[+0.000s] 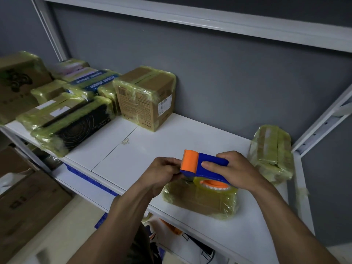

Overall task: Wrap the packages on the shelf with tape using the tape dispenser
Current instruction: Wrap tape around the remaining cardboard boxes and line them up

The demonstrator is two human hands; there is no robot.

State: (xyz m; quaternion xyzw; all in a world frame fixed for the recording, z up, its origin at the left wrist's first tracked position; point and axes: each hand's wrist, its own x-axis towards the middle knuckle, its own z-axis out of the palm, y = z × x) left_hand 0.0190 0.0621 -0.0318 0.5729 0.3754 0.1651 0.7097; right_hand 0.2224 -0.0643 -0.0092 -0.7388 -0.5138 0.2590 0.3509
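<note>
- One blue-and-orange tape dispenser [205, 165] is being held over the front of the white shelf [171, 138], centre-right, not resting on the board itself.
- Its blue handle is being gripped by the right hand [236, 169], with the fingers curled over the far side and the thumb laid along the near side.
- The orange cutter end is being pinched by the left hand [163, 173], fingertips bunched narrow. Whether a loose tape end is being held in there can't be told tbh.
- One clear tape roll [215, 185] with an orange core is being carried in the dispenser, right over a flat wrapped package [200, 201]. Touching or just above, can't be told.
- Packages being counted: that flat one at the front, one wrapped package [272, 155] being propped at the right end, one cube-ish carton [146, 98] being kept at the back wall, plus a crowded pile [62, 103] at the left end. About seven are being counted in it, but blur makes the exact number unclear.
- Every one of them is being seen already covered in yellowish clear tape.
- At least two plain cardboard boxes [28, 199] are being kept on the floor, lower left.
</note>
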